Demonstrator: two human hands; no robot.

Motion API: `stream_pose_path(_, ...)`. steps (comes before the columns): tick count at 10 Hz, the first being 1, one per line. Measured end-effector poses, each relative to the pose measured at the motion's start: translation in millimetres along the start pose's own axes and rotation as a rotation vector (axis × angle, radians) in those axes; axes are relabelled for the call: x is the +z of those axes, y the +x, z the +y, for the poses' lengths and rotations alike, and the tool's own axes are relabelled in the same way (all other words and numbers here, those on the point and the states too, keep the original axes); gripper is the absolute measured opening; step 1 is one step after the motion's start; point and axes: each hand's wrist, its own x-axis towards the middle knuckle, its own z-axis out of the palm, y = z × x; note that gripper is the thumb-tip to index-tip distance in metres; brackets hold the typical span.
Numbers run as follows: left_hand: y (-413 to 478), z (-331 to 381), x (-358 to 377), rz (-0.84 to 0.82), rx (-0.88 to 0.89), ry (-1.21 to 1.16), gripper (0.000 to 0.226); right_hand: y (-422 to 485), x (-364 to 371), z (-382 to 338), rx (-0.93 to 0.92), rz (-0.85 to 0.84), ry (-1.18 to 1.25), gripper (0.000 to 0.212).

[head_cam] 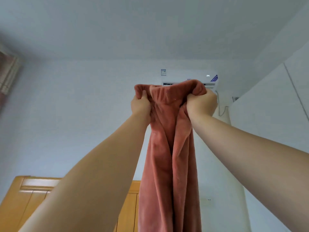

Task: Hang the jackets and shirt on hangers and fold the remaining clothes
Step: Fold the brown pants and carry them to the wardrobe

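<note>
left hand (141, 106), right hand (201, 103), gripping pink trousers (168, 148)

- The left hand (141, 105) and right hand (201, 104) grip the bunched top edge of pink fleece trousers (168, 164), raised overhead.
- The trousers hang straight down between both forearms.
- Behind: a wall air conditioner (190, 77) and a wooden door (33, 195).

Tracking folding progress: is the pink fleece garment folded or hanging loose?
Not folded: the pink fleece garment hangs down from its bunched top edge, gripped by the left hand and right hand.
</note>
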Motion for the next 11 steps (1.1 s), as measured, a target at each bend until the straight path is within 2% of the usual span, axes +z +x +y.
stream_pose_path(1, 15.1, 10.9, -31.2, 0.096, 0.095, 0.166, 0.022, 4.0, 5.7, 3.5, -0.025, 0.021, -0.082, 0.004)
stream_pose_path(2, 20.1, -9.3, -74.7, 0.121, 0.127, 0.420, 0.025, -14.1, 11.9, 40.7, -0.070, -0.076, -0.228, 0.012)
stream_pose_path(3, 14.3, -52.5, -112.3, 0.082, 0.094, 0.666, 0.025, -44.9, 20.2, 99.2, -0.010, -0.267, -0.346, 0.013)
stream_pose_path(4, 8.4, -108.1, -147.4, 0.000, -0.011, 0.872, 0.027, -75.7, 22.8, 157.0, 0.087, -0.426, -0.423, 0.019)
stream_pose_path(5, -6.4, -169.7, -194.3, -0.046, -0.111, 1.092, 0.030, -116.7, 21.3, 219.1, 0.052, -0.600, -0.626, 0.026)
stream_pose_path(6, -38.7, -235.4, -248.7, -0.190, -0.244, 1.363, 0.032, -175.8, 8.9, 290.1, -0.047, -0.893, -0.972, 0.023)
stream_pose_path(7, -93.7, -305.2, -295.8, -0.447, -0.475, 1.641, 0.032, -247.5, -16.4, 359.8, -0.207, -1.260, -1.322, 0.035)
stream_pose_path(8, -160.6, -367.9, -333.6, -0.496, -0.715, 1.733, 0.029, -320.7, -41.2, 416.4, -0.117, -1.488, -1.426, 0.037)
stream_pose_path(9, -212.5, -430.5, -363.8, -0.479, -0.983, 1.651, 0.030, -373.9, -58.2, 464.8, 0.179, -1.625, -1.468, 0.040)
stream_pose_path(10, -241.6, -468.7, -373.8, -0.441, -1.159, 1.448, 0.034, -406.0, -62.5, 514.1, 0.474, -1.698, -1.418, 0.028)
stream_pose_path(11, -248.2, -509.8, -374.2, -0.292, -1.174, 1.343, 0.044, -414.0, -43.3, 553.8, 0.754, -1.501, -1.221, 0.024)
